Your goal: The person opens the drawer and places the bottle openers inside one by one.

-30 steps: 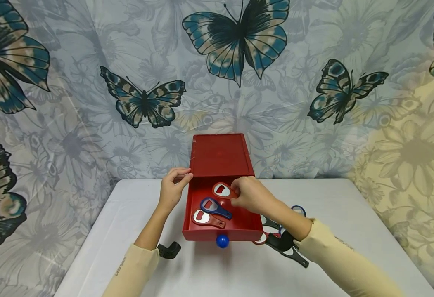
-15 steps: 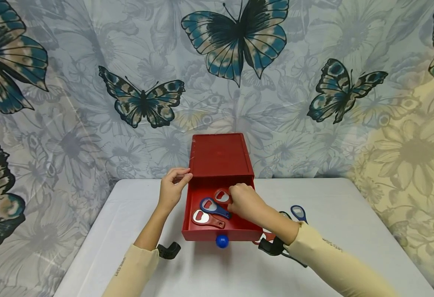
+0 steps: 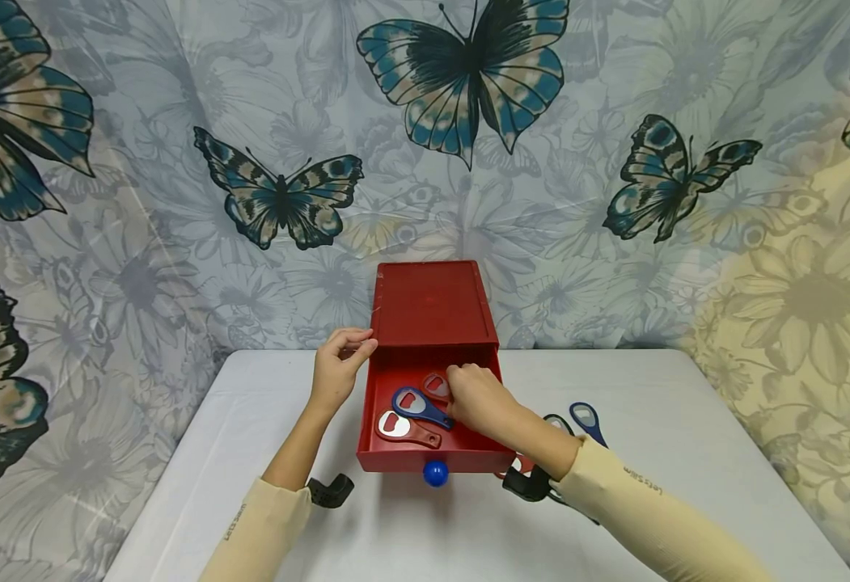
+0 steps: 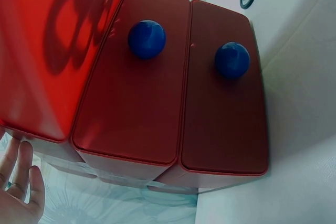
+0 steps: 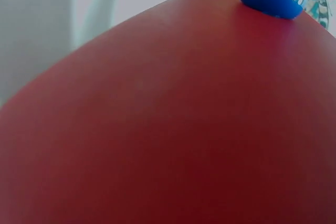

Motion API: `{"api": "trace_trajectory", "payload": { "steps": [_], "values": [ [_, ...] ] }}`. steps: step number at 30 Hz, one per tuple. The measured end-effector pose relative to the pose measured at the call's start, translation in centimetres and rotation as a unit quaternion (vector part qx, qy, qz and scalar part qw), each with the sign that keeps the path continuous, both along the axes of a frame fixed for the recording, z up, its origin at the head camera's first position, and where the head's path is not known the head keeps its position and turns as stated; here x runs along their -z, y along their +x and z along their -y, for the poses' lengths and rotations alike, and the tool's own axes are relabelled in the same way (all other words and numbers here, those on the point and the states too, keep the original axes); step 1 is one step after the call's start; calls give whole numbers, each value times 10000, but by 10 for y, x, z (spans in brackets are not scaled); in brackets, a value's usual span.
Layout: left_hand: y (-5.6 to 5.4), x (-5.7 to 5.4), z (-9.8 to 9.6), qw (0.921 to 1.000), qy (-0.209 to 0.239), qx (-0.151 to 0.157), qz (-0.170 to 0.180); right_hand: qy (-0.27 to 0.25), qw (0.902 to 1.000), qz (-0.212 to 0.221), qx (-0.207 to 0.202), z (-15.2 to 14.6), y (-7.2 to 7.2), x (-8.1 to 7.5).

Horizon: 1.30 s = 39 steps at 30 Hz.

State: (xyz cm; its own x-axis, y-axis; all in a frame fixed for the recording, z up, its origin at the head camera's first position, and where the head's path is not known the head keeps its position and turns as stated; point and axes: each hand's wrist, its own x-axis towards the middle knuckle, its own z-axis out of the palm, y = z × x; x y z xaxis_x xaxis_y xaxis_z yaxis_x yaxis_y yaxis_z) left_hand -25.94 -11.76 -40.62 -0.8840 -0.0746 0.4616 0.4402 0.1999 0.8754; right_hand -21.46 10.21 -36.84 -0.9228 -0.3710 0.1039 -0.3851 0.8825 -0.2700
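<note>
The right hand (image 3: 483, 396) is down inside the top red drawer (image 3: 479, 461), hiding the handle of the far red bottle opener (image 3: 435, 388), which lies beside a blue bottle opener (image 3: 421, 408) and the near red bottle opener (image 3: 417, 434); whether its fingers grip anything cannot be told. The left hand (image 3: 337, 372), fingers loosely extended, is at the red cabinet's (image 3: 435, 303) side, while the right forearm partly covers more openers on the white-covered table (image 3: 650, 388). Butterfly-print fabric (image 3: 534, 210) hangs behind, and the lettering on both sleeves (image 3: 675, 517) is too small to read surely.

Red drawer (image 3: 395, 461) reachable from above, right hand (image 3: 483, 398) blocking its right side, cabinet (image 3: 433, 303) walling the rear
</note>
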Motion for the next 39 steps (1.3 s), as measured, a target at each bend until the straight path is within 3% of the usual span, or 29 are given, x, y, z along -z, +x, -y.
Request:
{"api": "trace_trajectory", "payload": {
  "steps": [4, 6, 13, 20, 23, 30, 39],
  "values": [
    [11, -14, -2, 9999, -114, 31, 1, 64, 10000, 44, 20, 1, 0, 3],
    [11, -14, -3, 9999, -107, 31, -4, 77, 10000, -11, 16, 0, 0, 4],
    [-9, 13, 3, 10000, 90, 19, -5, -93, 9998, -159, -78, -1, 5, 1],
    [-10, 17, 4, 9998, 37, 47, -186, -775, 9964, 321, -112, -8, 10, -9],
    [-10, 17, 4, 9997, 52, 59, -223, -1093, 9930, 329, -286, -14, 12, -13],
    [11, -11, -2, 9999, -11, 171, 3, -1697, 9823, 326, -721, -31, 25, -17],
    [14, -18, -1, 9996, -132, 157, 185, -2715, 9543, 513, -1142, -48, 50, -23]
  ]
}}
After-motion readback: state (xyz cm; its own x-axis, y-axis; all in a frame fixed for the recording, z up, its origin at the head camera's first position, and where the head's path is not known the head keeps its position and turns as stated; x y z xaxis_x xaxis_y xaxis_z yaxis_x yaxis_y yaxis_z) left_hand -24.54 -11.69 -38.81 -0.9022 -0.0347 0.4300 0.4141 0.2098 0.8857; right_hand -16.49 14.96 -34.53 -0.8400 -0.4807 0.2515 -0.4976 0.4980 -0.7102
